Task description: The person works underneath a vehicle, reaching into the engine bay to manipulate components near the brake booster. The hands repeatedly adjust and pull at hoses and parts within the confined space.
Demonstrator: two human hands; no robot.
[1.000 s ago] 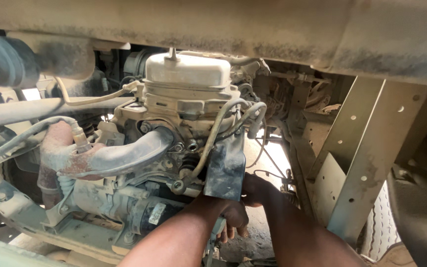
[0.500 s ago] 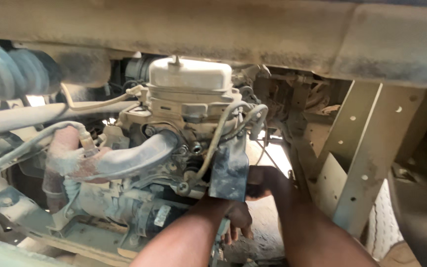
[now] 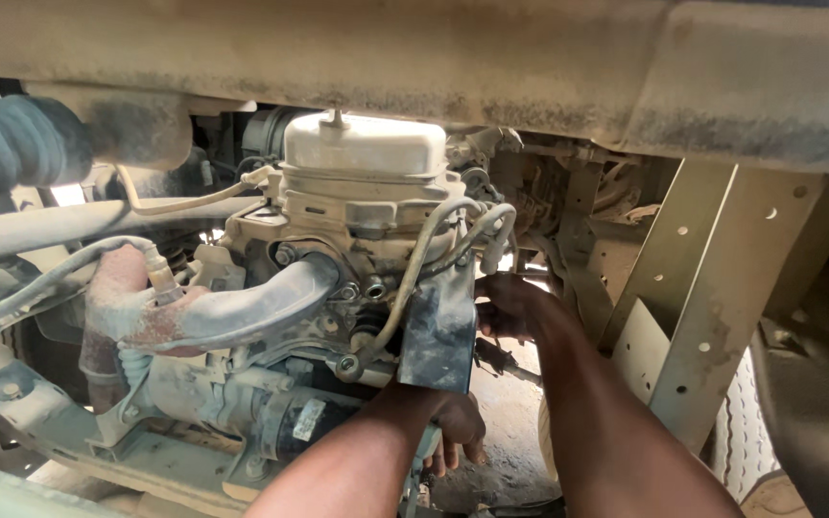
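Left hand (image 3: pixel 453 427): under the dark metal bracket (image 3: pixel 438 331), fingers curled downward, grip cannot be told | Right hand (image 3: pixel 510 307): behind bracket's right edge, grip hidden | Bracket: hangs below the pale reservoir (image 3: pixel 365 149), beside the grey hoses (image 3: pixel 434 259).

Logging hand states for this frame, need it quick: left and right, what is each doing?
Left hand: under the dark bracket, fingers curled downward; grip cannot be told.
Right hand: reaching in behind the bracket; grip cannot be told.
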